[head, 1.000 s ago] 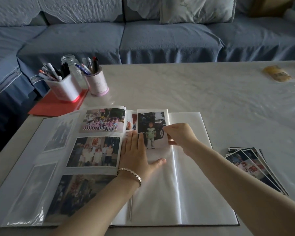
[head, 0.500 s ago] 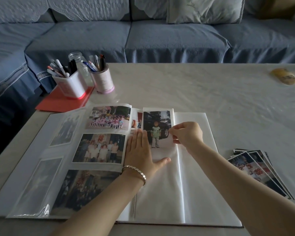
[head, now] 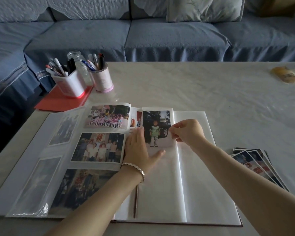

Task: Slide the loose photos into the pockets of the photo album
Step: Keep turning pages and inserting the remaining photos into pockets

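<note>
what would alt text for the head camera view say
A person's right hand pinches the edge of a portrait photo at the top of an open photo album, while the left hand lies flat on the page. A stack of loose photos lies right of the album; two pen holders stand behind it.

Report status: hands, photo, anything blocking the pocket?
Left hand flat on album page. Right hand pinching photo by its right edge, at top pocket. Loose stack waits right of album. Nothing blocking.
</note>
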The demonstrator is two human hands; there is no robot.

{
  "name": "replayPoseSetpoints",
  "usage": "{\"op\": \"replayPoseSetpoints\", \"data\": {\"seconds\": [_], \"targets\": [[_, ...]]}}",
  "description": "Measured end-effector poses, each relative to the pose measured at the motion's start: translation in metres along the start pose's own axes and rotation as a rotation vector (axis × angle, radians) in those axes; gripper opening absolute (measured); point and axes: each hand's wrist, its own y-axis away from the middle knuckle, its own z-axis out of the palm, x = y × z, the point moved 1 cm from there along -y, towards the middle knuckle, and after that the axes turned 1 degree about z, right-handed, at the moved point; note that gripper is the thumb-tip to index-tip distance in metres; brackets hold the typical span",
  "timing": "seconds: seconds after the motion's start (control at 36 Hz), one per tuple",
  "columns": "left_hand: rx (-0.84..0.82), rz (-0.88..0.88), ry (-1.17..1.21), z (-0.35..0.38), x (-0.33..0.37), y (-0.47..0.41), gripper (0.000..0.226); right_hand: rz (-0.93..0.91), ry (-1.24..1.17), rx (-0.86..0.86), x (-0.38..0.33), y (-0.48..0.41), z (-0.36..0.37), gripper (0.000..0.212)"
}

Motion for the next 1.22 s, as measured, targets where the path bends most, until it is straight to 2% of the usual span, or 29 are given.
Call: {"op": "replayPoseSetpoints", "data": {"seconds": [0.11, 0.19, 0.33, 0.44, 0.5, 0.58, 0.64, 0.75, 0.81, 0.89, 0.94, 1.06, 1.14, 1.22], "targets": [[0.183, -0.036, 0.122, -0.007, 0.000, 0.002, 0.083, 0.043, -0.109, 0.021, 0.008, 0.002, -0.011, 0.015], [0.101, -0.187, 0.158, -0.010, 0.006, 0.004, 0.082, 0.049, -0.109, 0.038, 0.014, 0.005, -0.022, 0.007], [0.010, -0.368, 0.260, -0.013, 0.012, -0.001, 0.069, 0.023, -0.116, -0.039, 0.025, 0.017, -0.034, 0.011], [0.017, -0.480, 0.430, -0.015, 0.013, -0.005, 0.059, -0.082, 0.084, -0.057, 0.039, 0.033, -0.044, 0.014], [-0.006, -0.486, 0.537, -0.017, 0.015, -0.005, 0.044, -0.147, 0.175, -0.023, 0.046, 0.041, -0.055, 0.013], [-0.087, -0.381, 0.599, -0.021, 0.030, 0.002, 0.011, -0.214, 0.358, 0.058, 0.056, 0.051, -0.082, 0.013], [-0.156, -0.251, 0.593, -0.022, 0.047, 0.009, 0.007, -0.221, 0.498, 0.128, 0.064, 0.054, -0.102, 0.015], [-0.257, -0.096, 0.610, -0.009, 0.081, 0.018, 0.040, -0.038, 0.692, 0.159, 0.081, 0.059, -0.138, 0.028], [-0.292, -0.046, 0.552, 0.004, 0.095, 0.024, 0.044, 0.110, 0.763, 0.111, 0.091, 0.063, -0.148, 0.047], [-0.351, 0.084, 0.338, 0.029, 0.108, 0.033, 0.072, 0.244, 0.894, 0.035, 0.105, 0.071, -0.150, 0.079], [-0.421, 0.122, 0.168, 0.042, 0.112, 0.039, 0.078, 0.248, 0.899, 0.031, 0.110, 0.076, -0.149, 0.084], [-0.488, 0.170, 0.005, 0.055, 0.109, 0.045, 0.060, 0.247, 0.811, 0.072, 0.111, 0.078, -0.151, 0.089], [-0.448, 0.207, 0.008, 0.055, 0.102, 0.043, 0.053, 0.271, 0.684, 0.098, 0.113, 0.075, -0.155, 0.085], [-0.390, 0.205, 0.069, 0.050, 0.098, 0.040, 0.045, 0.227, 0.607, 0.126, 0.113, 0.072, -0.159, 0.066]]}}
